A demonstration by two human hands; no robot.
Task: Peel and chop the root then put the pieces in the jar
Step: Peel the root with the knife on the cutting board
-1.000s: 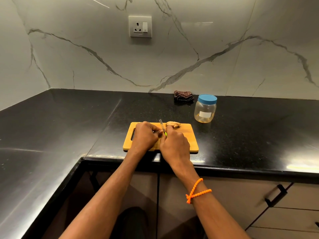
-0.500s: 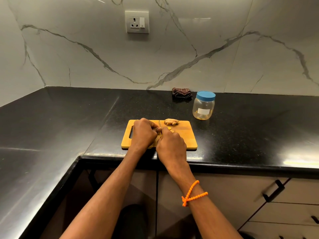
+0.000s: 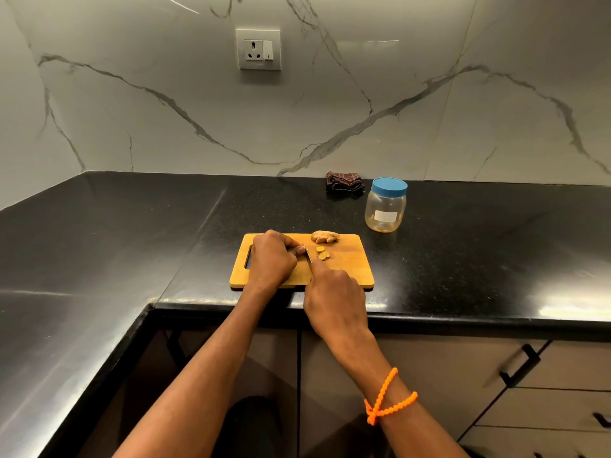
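Two small yellow slices (image 3: 321, 253) lie loose on the wooden cutting board (image 3: 347, 269), so from the head view (the only view here) chopping looks barely started. The left hand (image 3: 272, 259) is curled down on the board with its fingers (image 3: 299, 250) bunched around a bit of root I can't really see, and the knife blade (image 3: 308, 256) sits right against those fingertips. That's my main worry: a slip or a piece rolling could bring the edge onto a fingertip. The right hand (image 3: 334, 292) is closed around the knife handle, which is hidden under it. A bigger chunk of root (image 3: 325, 237) rests near the board's far edge and looks unpeeled, though it's hard to tell. It could get nudged off onto the black tabletop (image 3: 463, 259). The jar (image 3: 385, 209) stands off the board to the right with its blue lid (image 3: 389, 186) on, so that has to come off first or pieces go nowhere. Slices that small scatter easily too.
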